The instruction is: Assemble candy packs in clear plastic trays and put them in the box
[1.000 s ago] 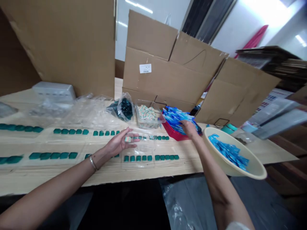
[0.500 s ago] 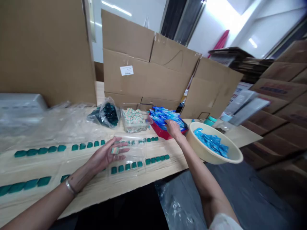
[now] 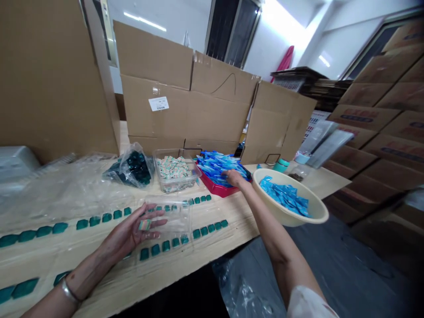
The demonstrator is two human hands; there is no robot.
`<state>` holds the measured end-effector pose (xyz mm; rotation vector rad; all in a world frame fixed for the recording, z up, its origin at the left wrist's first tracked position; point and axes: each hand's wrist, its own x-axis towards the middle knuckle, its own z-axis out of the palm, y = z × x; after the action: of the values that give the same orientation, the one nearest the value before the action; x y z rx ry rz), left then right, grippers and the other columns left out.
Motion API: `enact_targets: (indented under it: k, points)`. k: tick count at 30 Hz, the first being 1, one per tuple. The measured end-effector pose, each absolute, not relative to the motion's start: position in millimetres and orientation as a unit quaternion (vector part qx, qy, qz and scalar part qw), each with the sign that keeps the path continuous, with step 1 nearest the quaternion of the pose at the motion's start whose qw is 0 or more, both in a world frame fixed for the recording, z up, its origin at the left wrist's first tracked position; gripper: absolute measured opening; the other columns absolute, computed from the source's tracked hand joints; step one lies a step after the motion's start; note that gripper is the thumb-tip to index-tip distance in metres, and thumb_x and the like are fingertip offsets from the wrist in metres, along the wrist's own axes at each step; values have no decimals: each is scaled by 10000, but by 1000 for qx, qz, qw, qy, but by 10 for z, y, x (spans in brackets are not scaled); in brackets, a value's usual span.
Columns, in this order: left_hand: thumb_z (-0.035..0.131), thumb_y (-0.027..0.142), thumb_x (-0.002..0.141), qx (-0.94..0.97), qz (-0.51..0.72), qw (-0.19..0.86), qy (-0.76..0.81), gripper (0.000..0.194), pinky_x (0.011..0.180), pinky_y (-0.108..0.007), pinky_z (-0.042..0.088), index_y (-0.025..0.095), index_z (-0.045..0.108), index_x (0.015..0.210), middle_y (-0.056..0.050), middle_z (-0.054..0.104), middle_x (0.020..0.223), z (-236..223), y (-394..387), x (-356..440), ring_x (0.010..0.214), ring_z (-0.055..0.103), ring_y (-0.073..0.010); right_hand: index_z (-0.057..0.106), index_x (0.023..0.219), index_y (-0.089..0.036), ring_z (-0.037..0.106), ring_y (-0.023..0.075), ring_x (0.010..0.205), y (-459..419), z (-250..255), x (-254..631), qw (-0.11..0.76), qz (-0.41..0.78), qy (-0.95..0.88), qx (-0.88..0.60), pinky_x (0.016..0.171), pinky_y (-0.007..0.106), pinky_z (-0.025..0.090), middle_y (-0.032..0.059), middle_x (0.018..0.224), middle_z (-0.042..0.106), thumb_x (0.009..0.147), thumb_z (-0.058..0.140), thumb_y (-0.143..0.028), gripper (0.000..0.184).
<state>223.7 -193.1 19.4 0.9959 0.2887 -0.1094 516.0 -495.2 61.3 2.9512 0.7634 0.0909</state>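
My left hand (image 3: 127, 232) lies palm up over the wooden table (image 3: 212, 234), with a small striped packet (image 3: 145, 225) held at its fingers. Its fingertips reach the edge of a transparent plastic tray (image 3: 168, 221), which stands among rows of small teal blocks (image 3: 165, 246). My right hand (image 3: 234, 178) reaches into a heap of blue sachets (image 3: 220, 165) in a red tray (image 3: 215, 188), and its fingertips are hidden among them. A transparent box of striped packets (image 3: 174, 174) stands just left of the heap.
A cream basin (image 3: 288, 212) holding blue sachets stands right of my right arm. A plastic bag of dark teal pieces (image 3: 135, 170) sits behind the rows, with cardboard sheets (image 3: 185, 110) standing along the back. Stacked cartons (image 3: 374, 132) rise on the right.
The view has swung left and closer to the table, so everything sits further left in the frame. My left hand keeps the striped packet, and my right hand stays at the blue heap.
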Motion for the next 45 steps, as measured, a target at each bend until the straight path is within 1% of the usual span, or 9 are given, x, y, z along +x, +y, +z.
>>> enact_targets:
  k: [7, 15, 19, 27, 33, 36, 39, 41, 45]
  points:
    - [542, 295, 843, 466, -54, 871, 147, 279, 689, -392, 581, 183, 536, 1099, -153, 602, 1199, 244, -1938, 2222, 1039, 609, -310, 623, 1087, -137, 525, 216, 1068, -5023, 612, 5201, 69, 51, 288, 954, 894, 279, 393, 133, 1101, 615, 788, 579, -146, 303]
    - [536, 312, 847, 477, -60, 868, 127, 291, 708, -386, 575, 180, 524, 1106, -158, 598, 1201, 240, -1939, 2217, 1057, 598, -313, 628, 1046, -119, 525, 204, 1043, -5007, 578, 5124, 39, 89, 323, 941, 910, 304, 388, 132, 1089, 610, 861, 495, -218, 249]
    - [531, 300, 851, 480, -54, 867, 123, 278, 718, -400, 574, 170, 524, 1096, -165, 600, 1195, 242, -1931, 2216, 1043, 605, -316, 676, 946, -140, 581, 178, 943, -4874, 594, 5114, 15, 46, 333, 942, 844, 234, 423, 98, 1038, 643, 803, 569, -239, 204]
    - [516, 282, 858, 472, -48, 871, 128, 265, 697, -400, 584, 176, 531, 1100, -160, 596, 1205, 243, -1926, 2215, 1040, 607, -317, 702, 771, -143, 619, 167, 732, -4741, 660, 5134, 7, 10, 295, 955, 672, 201, 449, 62, 811, 706, 698, 589, -170, 137]
    - [507, 292, 864, 454, -58, 879, 131, 269, 698, -398, 581, 173, 529, 1104, -165, 601, 1193, 233, -1929, 2220, 1026, 616, -310, 667, 918, -139, 622, 185, 812, -4853, 677, 5063, -16, 50, 272, 961, 691, 222, 449, 77, 895, 698, 712, 563, -174, 234]
    - [500, 319, 867, 442, -53, 887, 121, 281, 697, -399, 575, 175, 531, 1107, -168, 598, 1194, 232, -1935, 2216, 1020, 618, -314, 658, 898, -131, 623, 193, 815, -4984, 641, 4985, -125, 100, 270, 949, 725, 267, 466, 82, 890, 693, 741, 550, -197, 201]
    - [507, 358, 859, 432, -62, 894, 100, 310, 707, -405, 563, 173, 526, 1107, -175, 592, 1195, 234, -1937, 2211, 1020, 616, -319, 656, 811, -128, 633, 201, 746, -5053, 625, 4750, -335, 161, 233, 899, 691, 313, 495, 87, 822, 690, 736, 592, -297, 195]
    - [503, 382, 857, 431, -67, 896, 89, 323, 711, -407, 557, 170, 528, 1100, -177, 593, 1189, 236, -1936, 2210, 1019, 615, -320, 651, 861, -142, 641, 196, 714, -4997, 653, 4461, -462, 163, 225, 842, 675, 331, 513, 71, 792, 688, 729, 624, -367, 263]
    - [491, 390, 863, 433, -67, 895, 78, 314, 708, -396, 553, 169, 537, 1081, -172, 600, 1173, 241, -1940, 2200, 1007, 621, -309, 653, 822, -175, 642, 181, 737, -4625, 732, 3745, -525, 121, 320, 780, 687, 330, 531, 54, 848, 686, 722, 665, -381, 229]
